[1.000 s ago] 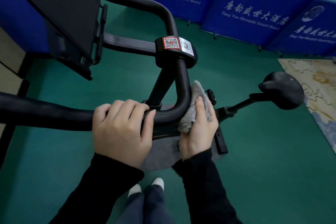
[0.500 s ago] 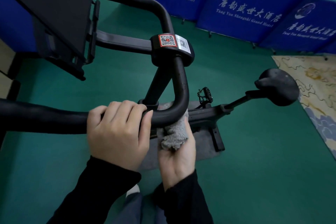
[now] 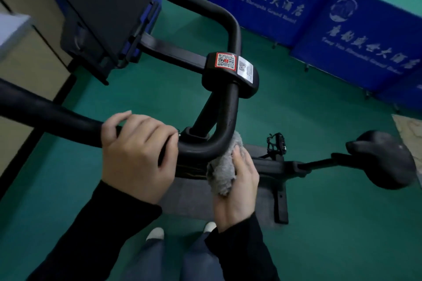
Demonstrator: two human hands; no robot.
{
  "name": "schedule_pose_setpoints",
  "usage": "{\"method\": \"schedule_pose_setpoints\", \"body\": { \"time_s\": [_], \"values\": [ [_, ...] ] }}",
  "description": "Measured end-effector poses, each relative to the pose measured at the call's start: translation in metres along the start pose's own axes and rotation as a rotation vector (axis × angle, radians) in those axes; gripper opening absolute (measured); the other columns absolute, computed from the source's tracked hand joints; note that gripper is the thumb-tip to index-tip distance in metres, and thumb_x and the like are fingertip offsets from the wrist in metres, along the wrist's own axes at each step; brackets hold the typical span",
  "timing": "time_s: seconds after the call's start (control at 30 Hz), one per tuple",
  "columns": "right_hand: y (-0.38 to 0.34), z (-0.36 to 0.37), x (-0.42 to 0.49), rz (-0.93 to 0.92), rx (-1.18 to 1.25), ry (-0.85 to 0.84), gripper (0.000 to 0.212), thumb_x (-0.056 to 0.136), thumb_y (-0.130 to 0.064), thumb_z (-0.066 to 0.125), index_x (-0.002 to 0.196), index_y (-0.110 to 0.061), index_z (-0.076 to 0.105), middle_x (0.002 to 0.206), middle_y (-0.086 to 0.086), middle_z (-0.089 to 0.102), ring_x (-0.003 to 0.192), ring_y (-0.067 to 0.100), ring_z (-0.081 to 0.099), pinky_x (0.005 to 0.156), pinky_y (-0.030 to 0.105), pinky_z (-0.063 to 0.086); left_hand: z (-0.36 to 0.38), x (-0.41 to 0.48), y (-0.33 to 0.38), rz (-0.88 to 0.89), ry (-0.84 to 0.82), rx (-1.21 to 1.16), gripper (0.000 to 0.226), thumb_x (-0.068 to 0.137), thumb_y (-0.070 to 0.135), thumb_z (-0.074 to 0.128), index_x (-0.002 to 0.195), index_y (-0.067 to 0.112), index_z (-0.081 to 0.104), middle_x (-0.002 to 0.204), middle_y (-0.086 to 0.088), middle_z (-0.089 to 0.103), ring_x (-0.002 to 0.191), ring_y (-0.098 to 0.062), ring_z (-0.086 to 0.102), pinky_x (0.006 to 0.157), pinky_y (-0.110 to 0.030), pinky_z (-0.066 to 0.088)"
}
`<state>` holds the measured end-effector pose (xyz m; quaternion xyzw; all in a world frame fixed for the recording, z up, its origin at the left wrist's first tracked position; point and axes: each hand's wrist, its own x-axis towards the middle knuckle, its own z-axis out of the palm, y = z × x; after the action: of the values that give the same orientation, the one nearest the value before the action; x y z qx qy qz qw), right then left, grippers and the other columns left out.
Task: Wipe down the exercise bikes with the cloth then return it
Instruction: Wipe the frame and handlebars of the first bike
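A black exercise bike fills the view, with its curved handlebar (image 3: pixel 205 148) bending in front of me. My left hand (image 3: pixel 137 155) is wrapped over the near bar, left of the bend. My right hand (image 3: pixel 237 189) holds a grey fluffy cloth (image 3: pixel 222 173) and presses it against the right underside of the bend. A clamp (image 3: pixel 230 75) with QR stickers sits on the bar above. The black saddle (image 3: pixel 386 159) is at the right, and a dark console screen (image 3: pixel 100 11) is at the upper left.
A pedal (image 3: pixel 277 143) and the base foot (image 3: pixel 279 203) on a grey mat (image 3: pixel 189 201) lie below the bar. Blue banner panels (image 3: pixel 356 36) stand across the back right on the green floor. A beige wall (image 3: pixel 29 36) is at the left. My shoes (image 3: pixel 155 234) show at the bottom.
My right hand with the cloth slid from the right side of the bend down beneath it, then back up against its right underside. The view shifted left and my left index finger lifted slightly.
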<state>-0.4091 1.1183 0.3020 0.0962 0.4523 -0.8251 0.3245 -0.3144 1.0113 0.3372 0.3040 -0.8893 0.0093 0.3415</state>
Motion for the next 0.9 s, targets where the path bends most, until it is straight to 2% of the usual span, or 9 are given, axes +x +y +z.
{"method": "schedule_pose_setpoints", "body": {
  "time_s": [0.13, 0.23, 0.27, 0.33, 0.4, 0.53, 0.63, 0.77, 0.9],
  "values": [
    [-0.001, -0.008, 0.003, -0.101, -0.195, -0.027, 0.02, 0.098, -0.013, 0.051, 0.109, -0.007, 0.067, 0.108, 0.016, 0.07, 0.106, 0.036, 0.064, 0.094, 0.046, 0.05, 0.012, 0.0, 0.042, -0.075, -0.029, -0.031, 0.022, 0.09, 0.029, 0.054, 0.078, 0.017, 0.068, 0.078, 0.005, 0.066, 0.083, -0.021, 0.063, 0.099, -0.042, 0.033],
    [-0.011, -0.008, 0.017, -0.217, -0.301, -0.014, 0.018, 0.095, -0.017, 0.056, 0.107, -0.012, 0.069, 0.108, 0.017, 0.069, 0.105, 0.033, 0.064, 0.097, 0.052, 0.049, 0.021, -0.003, 0.062, -0.143, -0.042, 0.025, 0.026, 0.091, 0.033, 0.052, 0.079, 0.017, 0.069, 0.077, 0.006, 0.067, 0.078, -0.021, 0.063, 0.093, -0.039, 0.034],
    [-0.015, -0.007, 0.022, -0.266, -0.344, -0.007, 0.018, 0.091, -0.02, 0.059, 0.104, -0.016, 0.07, 0.11, 0.016, 0.067, 0.106, 0.03, 0.064, 0.097, 0.05, 0.049, 0.022, -0.003, 0.064, -0.161, -0.041, 0.04, 0.027, 0.092, 0.033, 0.051, 0.079, 0.017, 0.069, 0.078, 0.006, 0.068, 0.077, -0.021, 0.063, 0.09, -0.037, 0.033],
    [-0.022, -0.007, 0.028, -0.388, -0.444, -0.032, 0.015, 0.085, -0.024, 0.06, 0.096, -0.024, 0.07, 0.108, 0.008, 0.064, 0.104, 0.021, 0.062, 0.093, 0.036, 0.049, 0.023, -0.005, 0.067, -0.177, -0.033, 0.051, 0.027, 0.092, 0.034, 0.051, 0.079, 0.017, 0.069, 0.078, 0.006, 0.068, 0.076, -0.021, 0.063, 0.086, -0.036, 0.033],
    [-0.025, -0.012, 0.027, -0.528, -0.568, -0.118, 0.015, 0.086, -0.024, 0.061, 0.097, -0.019, 0.071, 0.104, 0.003, 0.06, 0.1, 0.016, 0.061, 0.087, 0.024, 0.047, 0.022, -0.004, 0.069, -0.183, -0.025, 0.046, 0.027, 0.092, 0.034, 0.052, 0.079, 0.017, 0.069, 0.078, 0.006, 0.068, 0.075, -0.02, 0.063, 0.085, -0.035, 0.032],
    [-0.033, -0.022, 0.035, -0.794, -0.767, -0.291, 0.024, 0.088, -0.017, 0.062, 0.106, -0.004, 0.071, 0.104, 0.005, 0.058, 0.098, 0.015, 0.06, 0.086, 0.021, 0.047, 0.021, -0.002, 0.071, -0.198, -0.007, 0.035, 0.027, 0.091, 0.035, 0.052, 0.078, 0.018, 0.069, 0.077, 0.007, 0.067, 0.074, -0.019, 0.063, 0.084, -0.033, 0.031],
    [-0.053, -0.009, 0.063, -0.844, -0.861, -0.385, 0.02, 0.086, -0.008, 0.065, 0.105, -0.003, 0.071, 0.104, 0.008, 0.059, 0.099, 0.013, 0.059, 0.087, 0.023, 0.048, 0.02, -0.002, 0.072, -0.22, 0.001, 0.027, 0.029, 0.092, 0.035, 0.051, 0.077, 0.018, 0.069, 0.076, 0.007, 0.066, 0.073, -0.018, 0.062, 0.084, -0.032, 0.03],
    [-0.074, 0.009, 0.087, -0.877, -0.971, -0.509, 0.013, 0.085, -0.005, 0.068, 0.097, -0.002, 0.073, 0.102, 0.003, 0.062, 0.099, 0.022, 0.06, 0.088, 0.035, 0.051, 0.02, -0.002, 0.074, -0.242, 0.006, 0.012, 0.027, 0.09, 0.035, 0.053, 0.075, 0.018, 0.068, 0.075, 0.008, 0.066, 0.072, -0.018, 0.061, 0.085, -0.031, 0.029],
    [-0.076, -0.003, 0.072, -1.045, -1.041, -0.845, 0.01, 0.085, -0.001, 0.067, 0.092, -0.005, 0.072, 0.1, 0.0, 0.064, 0.099, 0.022, 0.058, 0.09, 0.026, 0.044, 0.021, -0.004, 0.073, -0.236, 0.014, 0.026, 0.026, 0.09, 0.035, 0.054, 0.075, 0.018, 0.068, 0.075, 0.008, 0.066, 0.073, -0.019, 0.06, 0.083, -0.031, 0.03]
  ]
}}
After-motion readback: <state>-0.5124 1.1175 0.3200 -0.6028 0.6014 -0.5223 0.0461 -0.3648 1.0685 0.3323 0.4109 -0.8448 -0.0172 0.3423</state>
